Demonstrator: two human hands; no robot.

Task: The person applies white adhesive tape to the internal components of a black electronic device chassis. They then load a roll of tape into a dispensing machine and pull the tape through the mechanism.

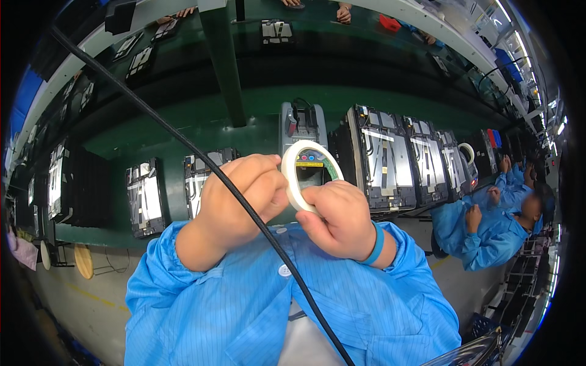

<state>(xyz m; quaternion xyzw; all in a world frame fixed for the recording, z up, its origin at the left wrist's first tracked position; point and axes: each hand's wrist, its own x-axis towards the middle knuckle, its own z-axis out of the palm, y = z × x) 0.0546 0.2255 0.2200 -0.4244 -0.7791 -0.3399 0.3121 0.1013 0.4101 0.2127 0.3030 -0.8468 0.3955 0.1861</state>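
A roll of white tape [293, 184] stands on edge in front of my chest. My right hand [342, 219] is closed on its lower right side, the thumb beneath and the fingers along the ring. Curled fingers of my left hand [244, 192] meet at the roll's left edge; whatever they pinch there is hidden. Directly behind the roll is a grey tape dispenser [303, 125], whose buttons and yellow label show through the ring's opening.
Stacks of flat black-and-silver panels [386, 161] line the green bench [262, 131] on the right, with another stack [61, 183] at far left. A single panel [144, 198] lies nearer. A black cable [183, 140] crosses the view. Co-workers [488, 226] sit at right.
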